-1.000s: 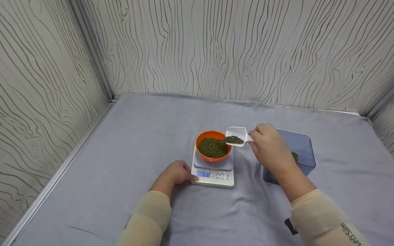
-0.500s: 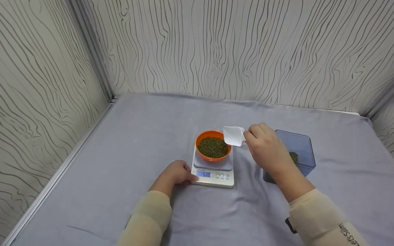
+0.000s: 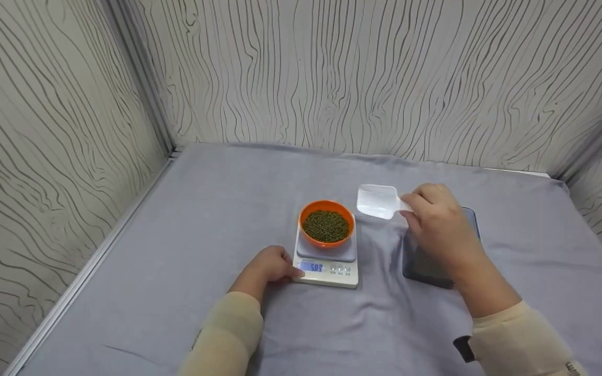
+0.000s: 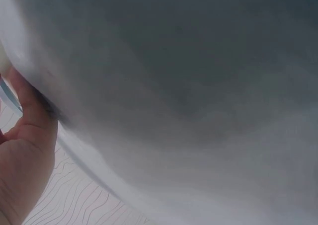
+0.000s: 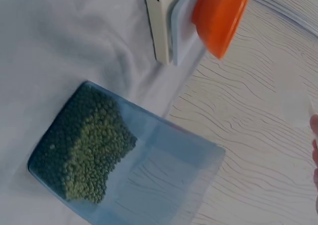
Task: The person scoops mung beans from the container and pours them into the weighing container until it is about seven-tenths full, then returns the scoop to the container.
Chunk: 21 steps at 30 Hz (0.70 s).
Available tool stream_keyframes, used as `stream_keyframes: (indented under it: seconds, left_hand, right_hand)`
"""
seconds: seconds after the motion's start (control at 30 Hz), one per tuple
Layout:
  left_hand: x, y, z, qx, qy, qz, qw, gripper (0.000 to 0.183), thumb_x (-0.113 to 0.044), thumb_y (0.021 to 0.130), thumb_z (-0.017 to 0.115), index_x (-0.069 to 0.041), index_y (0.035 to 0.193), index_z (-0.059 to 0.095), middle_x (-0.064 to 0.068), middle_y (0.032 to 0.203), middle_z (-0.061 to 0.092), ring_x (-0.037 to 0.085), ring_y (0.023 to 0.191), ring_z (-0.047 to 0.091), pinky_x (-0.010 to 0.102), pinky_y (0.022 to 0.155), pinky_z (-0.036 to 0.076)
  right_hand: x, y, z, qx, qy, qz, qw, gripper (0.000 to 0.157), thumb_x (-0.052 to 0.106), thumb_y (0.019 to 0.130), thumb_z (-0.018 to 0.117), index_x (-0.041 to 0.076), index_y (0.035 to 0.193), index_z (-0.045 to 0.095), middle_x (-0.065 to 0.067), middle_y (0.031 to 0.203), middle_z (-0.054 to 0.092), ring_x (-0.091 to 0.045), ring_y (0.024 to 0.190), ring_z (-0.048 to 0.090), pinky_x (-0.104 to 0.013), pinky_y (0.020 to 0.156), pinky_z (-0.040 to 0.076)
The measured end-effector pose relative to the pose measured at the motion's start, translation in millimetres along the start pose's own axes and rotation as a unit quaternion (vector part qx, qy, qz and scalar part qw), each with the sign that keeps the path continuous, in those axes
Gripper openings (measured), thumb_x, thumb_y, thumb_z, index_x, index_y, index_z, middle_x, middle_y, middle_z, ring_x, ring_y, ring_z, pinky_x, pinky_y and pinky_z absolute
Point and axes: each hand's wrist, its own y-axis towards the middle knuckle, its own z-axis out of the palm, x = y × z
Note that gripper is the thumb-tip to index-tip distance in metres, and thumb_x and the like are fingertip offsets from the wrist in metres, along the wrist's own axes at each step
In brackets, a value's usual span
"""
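Note:
An orange bowl [image 3: 327,244] of small green beans [image 3: 325,225] sits on the white kitchen scale [image 3: 327,282], whose display is lit. At the scale's front left corner, my left hand [image 3: 272,263] holds the edge, thumb over the top beside the display. Right of the bowl and raised above the cloth, my right hand [image 3: 439,224] pinches the handle of a white scoop [image 3: 378,202], which looks empty. In the right wrist view only fingertips [image 5: 315,155] show at the right edge, with the scoop faint against the pale wall.
Beneath my right forearm stands a clear bluish container [image 3: 421,266], partly hidden in the head view. The right wrist view shows green beans [image 5: 92,150] heaped at its bottom. A wrinkled grey cloth [image 3: 228,198] covers the table, and patterned walls [image 3: 301,73] rise behind.
The scoop has tipped its green beans into the bowl, then turned back and moved right, away from the rim. The display reading has risen. My left hand has stayed put.

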Motion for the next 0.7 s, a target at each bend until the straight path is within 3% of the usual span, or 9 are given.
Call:
stream_keyframes:
  seconds: [0.27,0.47,0.7]
  left_hand:
    - [-0.9,-0.5,0.5,0.002,-0.007,-0.003,1.0000,0.031,-0.022,0.069,0.080,-0.008,0.078,0.053,0.003,0.068,0.052,0.016,0.064,0.050,0.026,0.057,0.041]
    - [-1.4,-0.8,0.8,0.004,-0.011,-0.004,0.9999,0.031,-0.021,0.069,0.080,-0.008,0.078,0.053,0.003,0.068,0.052,0.016,0.064,0.050,0.025,0.056,0.040]
    - [-1.5,-0.8,0.3,0.003,-0.016,-0.008,0.9998,0.031,-0.021,0.069,0.079,-0.008,0.078,0.053,0.003,0.068,0.052,0.016,0.064,0.050,0.026,0.056,0.041]
  right_hand:
    - [-18.2,-6.7,-34.1,0.055,-0.010,0.086,0.995,0.024,-0.006,0.063,0.078,-0.002,0.084,0.066,-0.011,0.077,0.056,-0.031,0.076,0.051,-0.041,0.068,0.040]
    - [-33.7,-14.3,-55.3,0.100,-0.014,0.159,0.982,0.018,0.001,0.069,0.074,-0.002,0.085,0.066,-0.013,0.080,0.059,-0.032,0.077,0.052,-0.046,0.067,0.039]
    - [-48.3,-24.0,-69.1,0.153,-0.027,0.200,0.967,0.017,0.004,0.072,0.072,-0.004,0.085,0.065,-0.020,0.084,0.059,-0.040,0.081,0.054,-0.052,0.072,0.038]
